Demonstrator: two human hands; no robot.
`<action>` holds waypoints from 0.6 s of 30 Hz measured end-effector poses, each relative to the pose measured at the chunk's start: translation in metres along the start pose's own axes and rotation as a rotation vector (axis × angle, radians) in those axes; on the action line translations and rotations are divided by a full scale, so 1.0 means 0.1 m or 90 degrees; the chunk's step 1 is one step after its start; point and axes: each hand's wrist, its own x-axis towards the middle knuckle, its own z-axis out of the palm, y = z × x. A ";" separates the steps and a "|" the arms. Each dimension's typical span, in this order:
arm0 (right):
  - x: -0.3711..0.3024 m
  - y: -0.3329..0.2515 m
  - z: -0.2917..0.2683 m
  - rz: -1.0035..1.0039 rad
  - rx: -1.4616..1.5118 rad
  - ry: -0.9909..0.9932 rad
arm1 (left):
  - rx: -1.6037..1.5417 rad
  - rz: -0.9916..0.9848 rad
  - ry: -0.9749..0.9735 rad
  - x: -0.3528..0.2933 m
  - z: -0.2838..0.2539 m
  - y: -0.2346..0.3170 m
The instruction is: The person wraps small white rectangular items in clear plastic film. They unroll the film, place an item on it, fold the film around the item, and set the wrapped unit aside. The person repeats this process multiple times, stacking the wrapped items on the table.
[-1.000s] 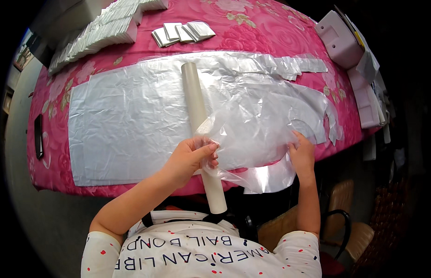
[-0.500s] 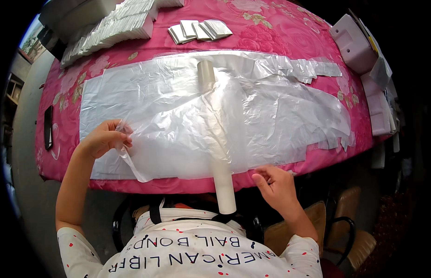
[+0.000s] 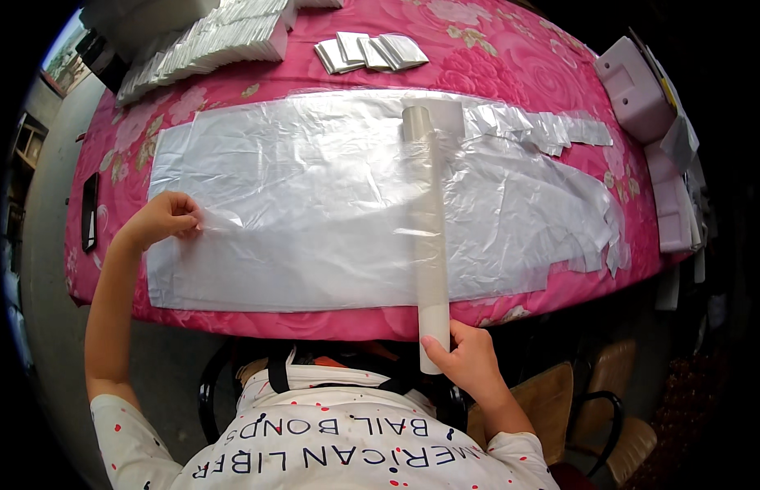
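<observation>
With the left hand (image 3: 169,219), pinches the edge of a thin, see-through plastic sheet (image 3: 331,257), spread over crinkly, silver-white plastic sheets (image 3: 511,233) on a pink, flowery tablecloth (image 3: 511,45). With the right hand (image 3: 470,359), grips the near end of a long, pale, round tube (image 3: 431,269), lying across the sheets and poking past the tablecloth's near edge. At the far right, two pale, chunky boxes (image 3: 633,90).

One pink floral cloth-covered tabletop (image 3: 552,73) shows with one long pale cylindrical roll (image 3: 431,282), one slim black rectangular object (image 3: 90,212), two whitish boxy blocks (image 3: 637,90), at least four small flat silvery packets (image 3: 372,52) and uncountable translucent plastic sheets (image 3: 274,269).
</observation>
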 end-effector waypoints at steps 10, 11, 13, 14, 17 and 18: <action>-0.02 0.04 0.00 0.009 -0.004 0.012 | 0.306 0.582 0.251 0.04 1.50 1.07; -0.02 0.04 -0.01 0.007 -0.007 0.008 | 0.268 0.637 0.236 0.13 1.72 1.11; -0.02 0.04 -0.03 0.001 -0.012 -0.001 | 0.214 0.655 0.233 0.30 2.08 1.19; -0.02 0.04 -0.04 0.004 -0.011 -0.010 | 0.223 0.652 0.239 0.38 2.23 1.21; 0.00 0.05 -0.11 0.011 -0.002 -0.066 | 0.265 0.633 0.242 0.54 2.49 1.18; 0.02 0.03 -0.17 0.010 0.003 -0.104 | 0.287 0.621 0.236 0.57 2.53 1.15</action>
